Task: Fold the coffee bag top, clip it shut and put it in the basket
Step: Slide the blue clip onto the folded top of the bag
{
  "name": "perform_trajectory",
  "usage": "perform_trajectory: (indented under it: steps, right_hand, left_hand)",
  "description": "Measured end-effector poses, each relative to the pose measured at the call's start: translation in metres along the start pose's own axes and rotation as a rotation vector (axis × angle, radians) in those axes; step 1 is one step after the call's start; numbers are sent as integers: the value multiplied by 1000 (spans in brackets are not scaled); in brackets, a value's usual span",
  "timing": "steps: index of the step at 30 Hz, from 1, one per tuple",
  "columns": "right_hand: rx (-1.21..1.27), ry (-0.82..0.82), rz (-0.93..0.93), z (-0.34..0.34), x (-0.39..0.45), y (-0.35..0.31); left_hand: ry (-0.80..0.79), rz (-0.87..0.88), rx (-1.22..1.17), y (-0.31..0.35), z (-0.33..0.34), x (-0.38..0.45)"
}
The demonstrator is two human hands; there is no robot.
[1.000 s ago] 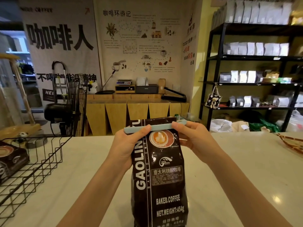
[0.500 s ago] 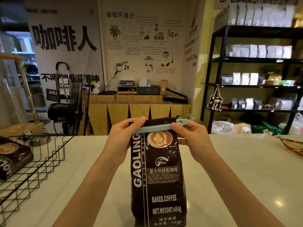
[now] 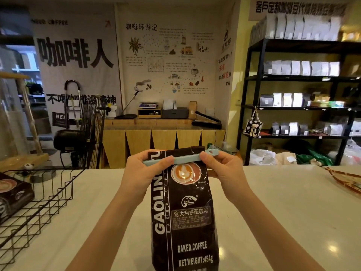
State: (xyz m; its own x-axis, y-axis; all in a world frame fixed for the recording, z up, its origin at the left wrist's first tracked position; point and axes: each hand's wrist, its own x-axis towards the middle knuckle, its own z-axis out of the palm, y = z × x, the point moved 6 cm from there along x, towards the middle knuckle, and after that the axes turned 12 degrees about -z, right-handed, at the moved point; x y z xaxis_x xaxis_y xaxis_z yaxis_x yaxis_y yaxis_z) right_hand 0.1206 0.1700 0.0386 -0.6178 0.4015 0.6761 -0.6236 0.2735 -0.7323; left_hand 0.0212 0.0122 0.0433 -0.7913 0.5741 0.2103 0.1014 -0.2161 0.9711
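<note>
The clip (image 3: pixel 180 159) lay across the coffee bag (image 3: pixel 183 212) top, the left hand (image 3: pixel 145 171) and right hand (image 3: pixel 222 169) pinching its ends. Whether it had latched could not be told. The bag was not yet in the basket (image 3: pixel 45 194), off beyond the left fingers.

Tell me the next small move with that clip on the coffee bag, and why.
Probably press the long pale blue plastic clip fully shut. It lies across the folded top of the upright black foil coffee bag, pinched at each end by the left hand and right hand. The black wire basket waits on the left.

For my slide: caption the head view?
Both hands press a pale blue clip across a black coffee bag.
</note>
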Motion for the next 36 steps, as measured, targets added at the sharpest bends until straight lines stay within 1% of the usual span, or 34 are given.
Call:
perform_trajectory:
  steps: [3,5,8,10,11,13,14,16,17,19,21,23,26,29,36]
  right_hand:
    - [-15,-125,24,-2,2,-4]
    - [-7,-191,29,-3,3,-8]
    - [-28,-173,-16,-6,4,-12]
    - [-30,-156,-35,-7,4,-12]
    - [-29,-155,-37,-7,4,-11]
    - [-26,-154,-40,-8,4,-11]
    - [-24,-154,-50,-8,5,-12]
    - [-15,-178,-86,-5,5,-15]
    - [-13,-201,-97,-3,5,-15]
    - [-25,-229,-92,-2,5,-15]
    - [-64,-232,-89,-5,5,-13]
    - [-107,-241,-96,-6,5,-14]
    - [-118,-280,-86,-4,6,-15]
    - [-129,-306,-88,-5,6,-15]
    - [-86,-256,-139,-2,5,-19]
  left_hand:
    - [37,-14,-30,-4,-3,2]
    - [33,-26,-46,-5,-1,2]
    - [-3,-20,36,0,2,1]
    - [4,12,209,10,0,0]
    - [35,54,354,17,-1,0]
    - [104,198,695,36,6,-4]
    - [104,290,836,45,18,-7]
    - [6,407,1058,56,51,-10]
    - [-71,410,1168,56,67,-7]
    - [-246,296,1303,51,86,2]
    - [-372,185,1284,49,88,9]
    - [-400,139,1222,48,81,14]
    - [-345,138,1114,46,74,17]
    - [-279,192,1118,45,75,16]
    - [-217,234,1016,50,71,10]
